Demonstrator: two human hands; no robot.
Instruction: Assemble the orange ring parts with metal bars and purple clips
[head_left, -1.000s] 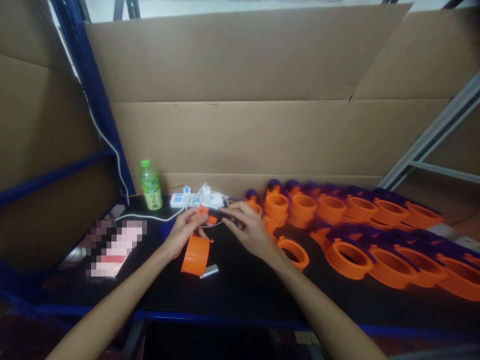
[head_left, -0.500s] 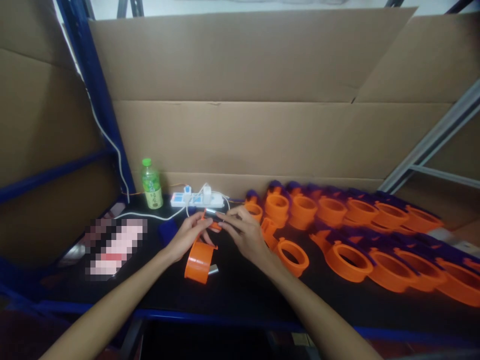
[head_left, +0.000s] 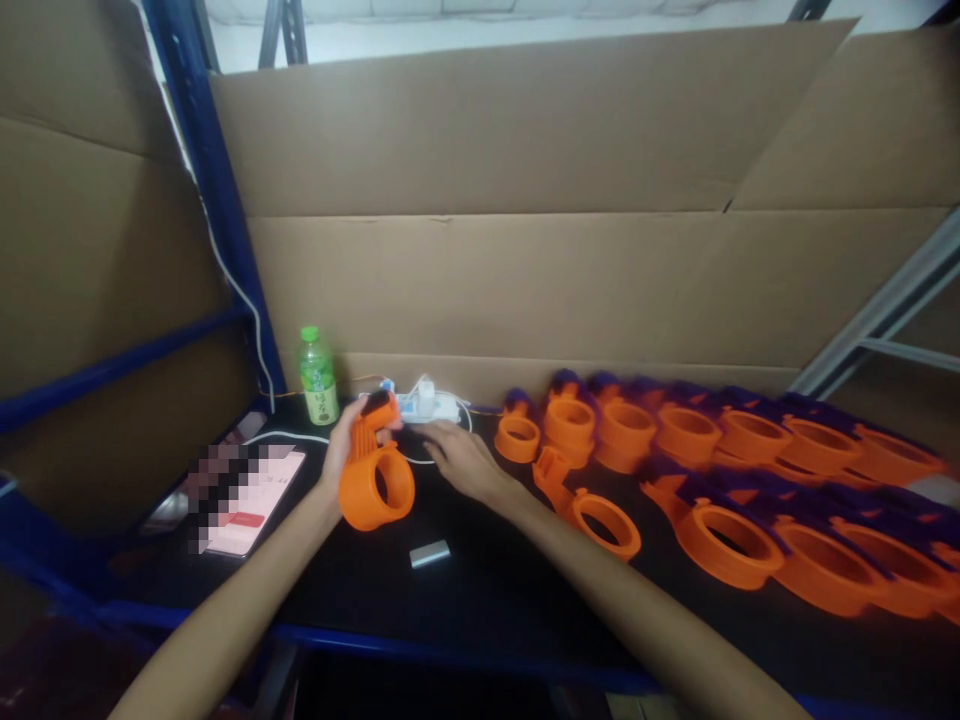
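My left hand point(head_left: 345, 445) is wrapped around the handle of an orange tape dispenser point(head_left: 376, 487). The dispenser is raised over the black tabletop, its round ring hanging downward and its head, with a dark part on top, pointing up and right. Just right of that head is my right hand point(head_left: 461, 458), palm down with fingers stretched toward it. I see nothing clearly held there, though a small dark blur lies by the fingertips. Below the hands, a small silver-grey bar point(head_left: 430, 554) lies on the tabletop point(head_left: 480, 610).
Two rows of orange and purple dispensers point(head_left: 731, 540) fill the right side. At the back stand a white power strip point(head_left: 442, 407) with cables and a green-capped bottle point(head_left: 319, 378). A phone point(head_left: 251, 515) lies on the left. Cardboard point(head_left: 480, 280) walls the rear.
The dispenser has turned and moved slightly left and up with my left hand, uncovering the silver-grey bar. My right hand has drawn lower; the shiny strip at its fingers is no longer visible.
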